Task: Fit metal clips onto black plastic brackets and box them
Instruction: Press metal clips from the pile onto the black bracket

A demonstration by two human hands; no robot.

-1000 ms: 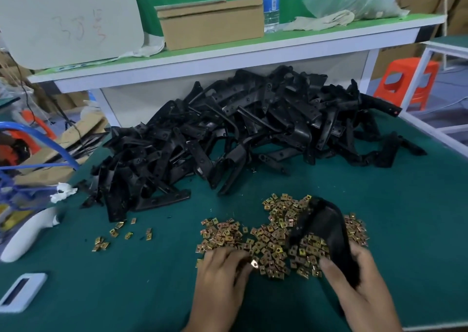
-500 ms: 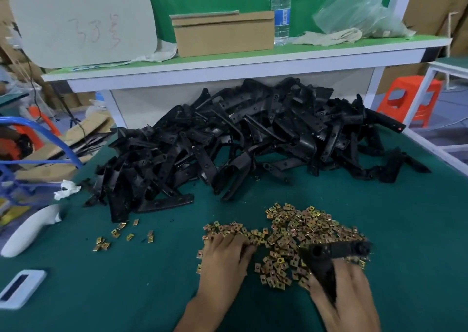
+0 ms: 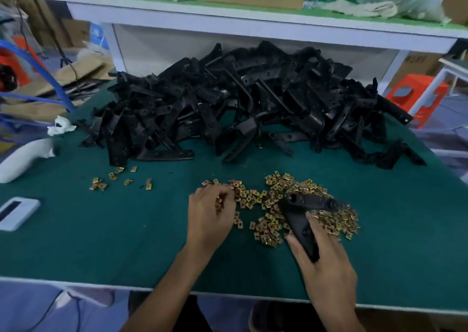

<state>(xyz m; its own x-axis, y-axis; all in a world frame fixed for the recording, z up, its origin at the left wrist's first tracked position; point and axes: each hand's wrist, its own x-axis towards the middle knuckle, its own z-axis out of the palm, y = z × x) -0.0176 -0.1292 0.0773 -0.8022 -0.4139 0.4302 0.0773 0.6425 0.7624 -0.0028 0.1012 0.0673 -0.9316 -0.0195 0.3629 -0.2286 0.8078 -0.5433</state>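
Brass-coloured clips [image 3: 268,228] lie between my hands; left hand [image 3: 209,217] pinches a few, tiny, probably slippery. Right hand [image 3: 326,266] grips the stiff-looking, light bracket [image 3: 300,221] by its long arm.

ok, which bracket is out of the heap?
The bracket the right hand grips, lying over the clips near the front edge. All the others sit in the heap at the back.
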